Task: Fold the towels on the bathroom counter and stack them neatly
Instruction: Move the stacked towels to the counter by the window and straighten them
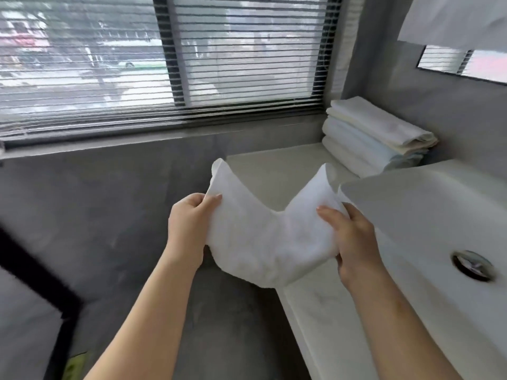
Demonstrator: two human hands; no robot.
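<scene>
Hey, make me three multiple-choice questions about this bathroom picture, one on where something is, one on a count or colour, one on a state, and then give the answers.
1. Where is the stack of folded towels?
A. In the sink
B. On the counter, in the corner by the window
C. On the floor

2. How many hands hold the white towel?
A. None
B. One
C. Two

3. What state is the white towel in?
A. Lifted and sagging between the hands
B. Lying flat on the stack
C. Hanging on a hook

Answers:
1 B: the stack sits on the counter against the grey wall, beyond the sink.
2 C: the left hand and right hand each have a grip on one side.
3 A: its middle droops while two corners stick up.
</scene>
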